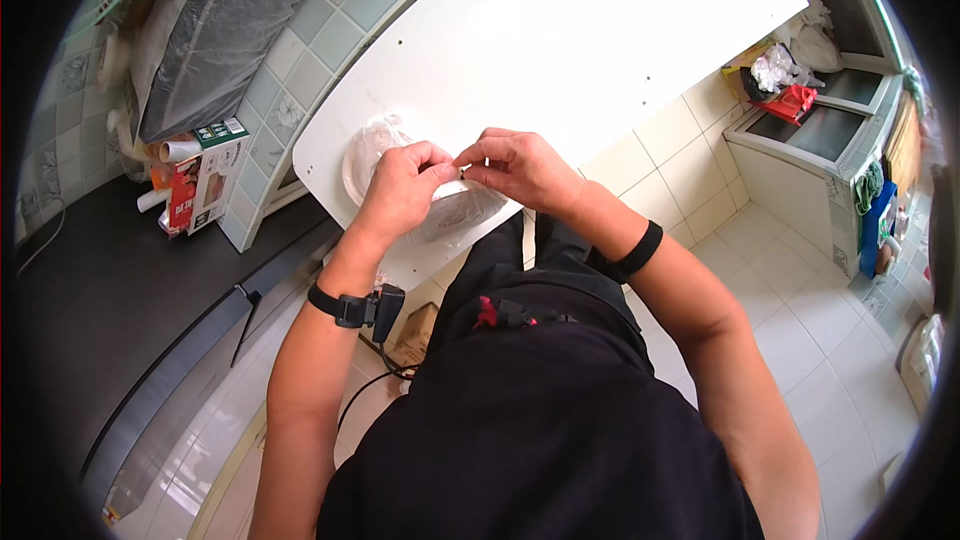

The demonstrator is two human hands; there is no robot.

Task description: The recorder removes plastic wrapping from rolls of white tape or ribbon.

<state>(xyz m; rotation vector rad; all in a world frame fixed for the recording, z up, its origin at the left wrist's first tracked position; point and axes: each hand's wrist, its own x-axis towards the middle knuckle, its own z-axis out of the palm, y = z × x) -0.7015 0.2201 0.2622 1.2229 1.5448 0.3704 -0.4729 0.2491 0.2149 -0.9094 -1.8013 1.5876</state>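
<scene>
My left hand (401, 184) and my right hand (525, 165) meet fingertip to fingertip over the near left end of a white table (540, 37). Pinched where they meet is a small dark item (462, 174), mostly covered by the fingers and too small to name. Below and around the hands lies a thin clear plastic bag (465, 211); what it holds is unclear. Under the bag, at the left, shows the rim of a round white dish (349, 169), partly hidden by my left hand.
On the left, a dark countertop (60, 315) carries upright boxes (199, 180) beside a plastic-covered appliance (225, 37). A cardboard box (416, 334) and black cable (360, 394) are under the table. Bags and a red package (791, 101) sit on a low tiled unit at right.
</scene>
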